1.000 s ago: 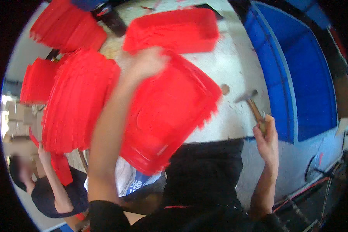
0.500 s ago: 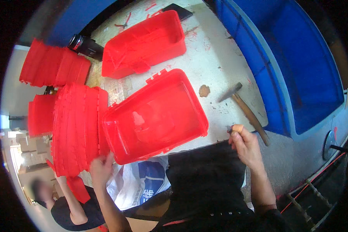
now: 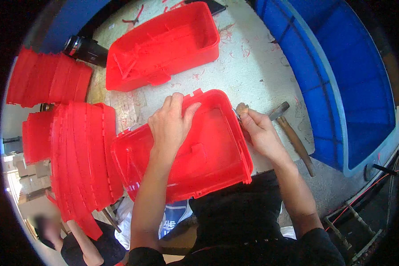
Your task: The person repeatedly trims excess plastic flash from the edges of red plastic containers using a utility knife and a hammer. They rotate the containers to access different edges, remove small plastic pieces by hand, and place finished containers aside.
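Note:
A shallow red plastic tray [image 3: 204,164] with small tabs along its rim lies tilted across the table's near edge. My left hand [image 3: 169,126] reaches over it and grips its far rim, the thumb on the inner side. At the right end of the tray, my right hand [image 3: 261,133] is closed in a pinch on a small blade-like tool, mostly hidden by the fingers. A bit of pale metal shows against the tray's outer edge. Just right of that hand lies a hammer [image 3: 295,142] with a wooden handle.
A deeper red bin [image 3: 181,60] with red scraps inside stands farther back. Stacks of red trays [image 3: 82,155] rise at the left, near a black bottle [image 3: 88,51]. Red-handled pliers [image 3: 135,17] lie far back. A large blue tub [image 3: 337,97] stands right. Another person [image 3: 86,248] works lower left.
My left hand has moved from the tray's near left corner to its far rim. My right hand has come leftward and up to the tray's right edge with the small tool.

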The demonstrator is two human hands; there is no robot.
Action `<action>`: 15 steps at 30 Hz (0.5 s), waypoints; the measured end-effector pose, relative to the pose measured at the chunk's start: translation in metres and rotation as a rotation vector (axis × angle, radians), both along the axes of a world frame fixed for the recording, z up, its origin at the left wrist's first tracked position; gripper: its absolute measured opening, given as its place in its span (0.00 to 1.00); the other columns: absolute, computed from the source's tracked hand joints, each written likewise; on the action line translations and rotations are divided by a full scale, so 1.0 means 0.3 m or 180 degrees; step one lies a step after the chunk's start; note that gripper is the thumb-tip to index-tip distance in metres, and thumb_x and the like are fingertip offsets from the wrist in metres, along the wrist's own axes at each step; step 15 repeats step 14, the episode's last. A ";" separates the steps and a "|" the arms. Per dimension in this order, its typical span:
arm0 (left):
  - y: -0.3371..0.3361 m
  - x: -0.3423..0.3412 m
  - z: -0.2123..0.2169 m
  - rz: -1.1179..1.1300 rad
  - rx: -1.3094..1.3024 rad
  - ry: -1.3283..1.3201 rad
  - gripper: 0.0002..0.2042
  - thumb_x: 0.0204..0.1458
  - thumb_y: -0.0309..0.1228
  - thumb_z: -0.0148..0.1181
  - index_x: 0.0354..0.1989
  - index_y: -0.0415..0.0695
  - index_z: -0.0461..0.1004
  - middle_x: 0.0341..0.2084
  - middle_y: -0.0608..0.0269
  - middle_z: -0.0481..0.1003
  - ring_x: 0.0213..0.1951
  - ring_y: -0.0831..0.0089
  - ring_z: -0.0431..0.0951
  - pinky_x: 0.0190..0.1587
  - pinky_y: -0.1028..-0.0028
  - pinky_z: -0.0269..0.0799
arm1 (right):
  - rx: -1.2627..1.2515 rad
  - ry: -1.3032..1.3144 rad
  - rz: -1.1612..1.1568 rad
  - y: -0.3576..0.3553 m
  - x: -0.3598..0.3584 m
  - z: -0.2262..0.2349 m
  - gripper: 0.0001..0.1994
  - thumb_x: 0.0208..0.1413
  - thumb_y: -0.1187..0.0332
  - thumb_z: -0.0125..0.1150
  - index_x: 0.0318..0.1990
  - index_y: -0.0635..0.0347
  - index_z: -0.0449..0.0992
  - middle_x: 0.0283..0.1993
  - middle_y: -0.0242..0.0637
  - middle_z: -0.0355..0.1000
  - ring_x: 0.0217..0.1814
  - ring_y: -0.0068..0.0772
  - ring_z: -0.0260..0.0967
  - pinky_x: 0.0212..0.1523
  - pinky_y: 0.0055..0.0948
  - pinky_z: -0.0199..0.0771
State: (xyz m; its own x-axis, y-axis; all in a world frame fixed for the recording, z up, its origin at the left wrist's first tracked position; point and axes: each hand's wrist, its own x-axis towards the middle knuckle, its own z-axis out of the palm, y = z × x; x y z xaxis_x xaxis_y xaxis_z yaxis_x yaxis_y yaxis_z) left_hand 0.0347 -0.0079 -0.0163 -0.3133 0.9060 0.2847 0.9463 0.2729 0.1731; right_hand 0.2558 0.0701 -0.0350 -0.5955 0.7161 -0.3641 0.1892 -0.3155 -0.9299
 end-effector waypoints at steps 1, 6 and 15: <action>0.001 0.000 -0.001 0.0053 -0.0076 0.0043 0.19 0.54 0.48 0.65 0.37 0.44 0.72 0.30 0.56 0.78 0.27 0.52 0.80 0.25 0.58 0.72 | -0.0153 0.0018 0.0009 0.004 0.005 -0.001 0.16 0.71 0.61 0.45 0.38 0.65 0.72 0.29 0.30 0.68 0.31 0.18 0.62 0.34 0.25 0.65; 0.027 -0.011 -0.001 0.0135 -0.0093 -0.0051 0.19 0.53 0.48 0.66 0.35 0.44 0.72 0.27 0.55 0.78 0.26 0.52 0.79 0.25 0.59 0.70 | -0.0282 -0.0089 0.0179 -0.003 0.018 -0.013 0.15 0.71 0.63 0.46 0.36 0.63 0.72 0.27 0.25 0.66 0.30 0.16 0.59 0.32 0.25 0.63; 0.030 -0.024 -0.006 0.0046 -0.0125 0.0097 0.17 0.55 0.48 0.64 0.38 0.46 0.72 0.29 0.59 0.78 0.26 0.55 0.80 0.23 0.61 0.70 | -0.0530 -0.0554 0.0387 -0.063 0.109 0.054 0.14 0.71 0.61 0.48 0.35 0.61 0.72 0.25 0.25 0.63 0.30 0.15 0.58 0.32 0.22 0.62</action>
